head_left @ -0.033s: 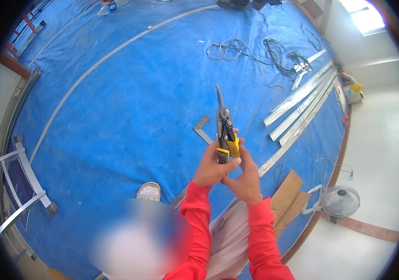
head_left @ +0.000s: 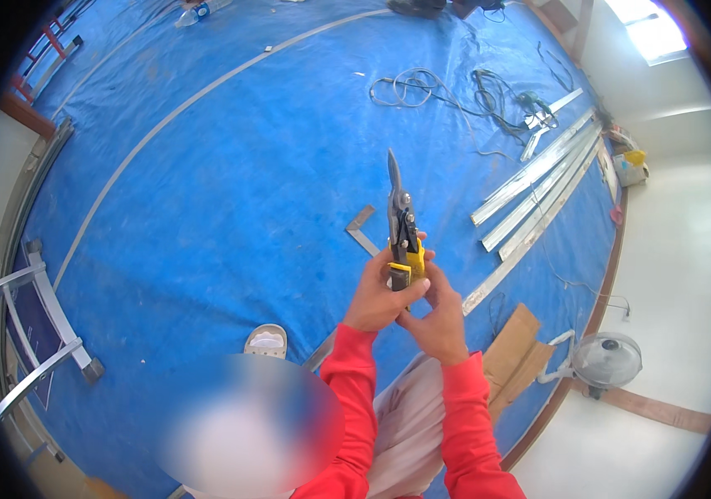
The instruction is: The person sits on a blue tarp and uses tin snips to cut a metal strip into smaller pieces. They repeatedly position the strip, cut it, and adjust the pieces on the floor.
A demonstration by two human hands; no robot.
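Note:
A pair of tin snips (head_left: pixel 396 208) with yellow and black handles is held upright in front of me, its closed grey blades pointing away. My left hand (head_left: pixel 373 298) is wrapped round the handles from the left, thumb across them. My right hand (head_left: pixel 440 318) grips the same handles from the right, its fingers partly hidden behind them. The two hands touch. Just beyond them, on the blue tarp (head_left: pixel 231 191), lies a bent L-shaped metal strip (head_left: pixel 359 230).
Several long metal profiles (head_left: pixel 530 179) lie at the right, with coiled cables (head_left: pixel 488 96) beyond. A flat cardboard piece (head_left: pixel 511 353) and a wall fan (head_left: pixel 607 359) are near right. A metal-legged frame (head_left: pixel 56 312) stands at the left. A sandal (head_left: pixel 265 341) shows near my left arm.

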